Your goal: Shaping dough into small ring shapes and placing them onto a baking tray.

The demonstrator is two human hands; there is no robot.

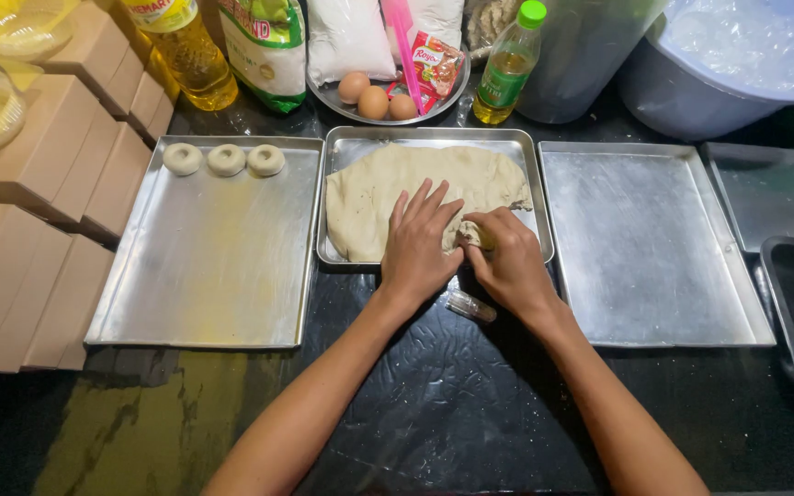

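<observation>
A flat sheet of pale dough (388, 188) lies in the middle metal tray (526, 147). My left hand (420, 243) rests flat on its near edge, fingers spread. Beside it my right hand (507, 262) pinches a small piece of dough (472, 231) at the sheet's near right corner. Three ring-shaped dough pieces (225, 159) sit in a row at the far edge of the left tray (213, 266). A small clear plastic object (470, 306) lies on the black counter just below my hands.
An empty tray (645, 248) stands to the right, with more trays (783, 193) beyond it. Behind are oil bottles (507, 64), a plate of eggs (374, 96), flour bags (264, 46) and a lidded bucket (728, 64). Cardboard boxes (48, 211) line the left.
</observation>
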